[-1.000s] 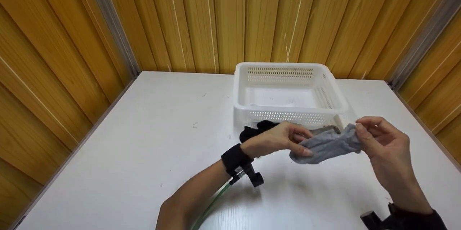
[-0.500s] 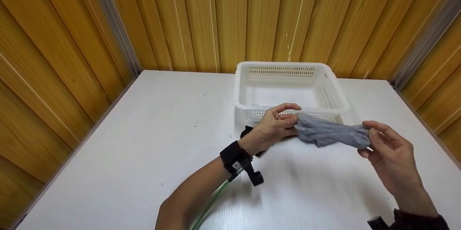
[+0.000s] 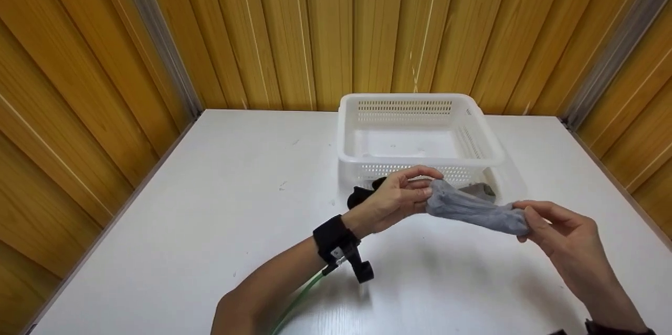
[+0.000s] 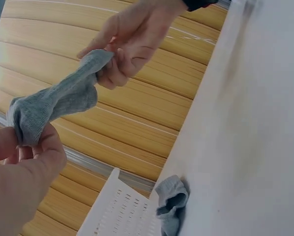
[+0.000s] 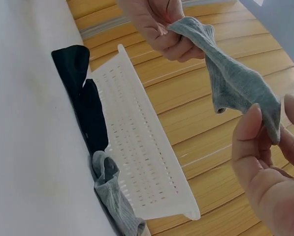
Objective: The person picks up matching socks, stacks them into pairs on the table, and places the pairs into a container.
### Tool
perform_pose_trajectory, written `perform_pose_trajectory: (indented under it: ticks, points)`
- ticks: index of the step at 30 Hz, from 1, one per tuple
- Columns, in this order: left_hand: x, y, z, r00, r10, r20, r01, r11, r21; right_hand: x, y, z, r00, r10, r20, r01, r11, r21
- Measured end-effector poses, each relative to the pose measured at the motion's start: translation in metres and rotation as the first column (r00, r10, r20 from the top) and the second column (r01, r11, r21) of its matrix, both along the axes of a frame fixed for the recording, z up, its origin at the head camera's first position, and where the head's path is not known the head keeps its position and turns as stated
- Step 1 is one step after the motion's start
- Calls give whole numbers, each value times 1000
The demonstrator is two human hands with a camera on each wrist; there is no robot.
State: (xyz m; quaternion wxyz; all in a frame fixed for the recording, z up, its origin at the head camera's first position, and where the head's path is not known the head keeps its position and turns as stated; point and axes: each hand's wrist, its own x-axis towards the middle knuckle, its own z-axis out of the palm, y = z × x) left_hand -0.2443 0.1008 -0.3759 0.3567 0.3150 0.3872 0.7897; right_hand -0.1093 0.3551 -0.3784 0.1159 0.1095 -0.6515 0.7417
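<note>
A grey-blue sock (image 3: 472, 210) is stretched between my two hands above the table. My left hand (image 3: 396, 196) pinches one end of it, and the left wrist view shows that sock end (image 4: 31, 115) bunched between thumb and fingers. At the opposite end my right hand (image 3: 564, 235) grips the sock between thumb and fingers, seen close in the right wrist view. Beneath, another grey sock (image 5: 112, 191) lies on the table, partly covered by the held one in the head view. Black socks (image 5: 80, 93) lie beside it, partly behind my left hand in the head view.
A white perforated plastic basket (image 3: 420, 161) stands at the back of the white table (image 3: 236, 193), just behind the loose socks. Wood-look panel walls (image 3: 331, 30) rise at the back and sides. A green cable (image 3: 299, 301) trails from my left wrist.
My left hand has shifted from the sock's near side to its upper left end, and the sock is drawn out longer. My right hand has lowered slightly in the last half second.
</note>
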Motion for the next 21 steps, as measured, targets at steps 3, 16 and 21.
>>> perform_pose_trajectory:
  ticks: [3, 16, 21]
  points:
    - [5, -7, -9, 999, 37, -13, -38, 996, -85, 4, 0, -3, 997, -32, 69, 20, 986, 167]
    - [26, -34, -44, 932, -33, -361, -201, 781, -591, -3, -10, -39, 895, 150, 419, -363, 791, 493]
    - [26, -33, -46, 800, -112, -589, -374, 675, -636, -4, -15, -43, 911, 91, 403, -348, 692, 632]
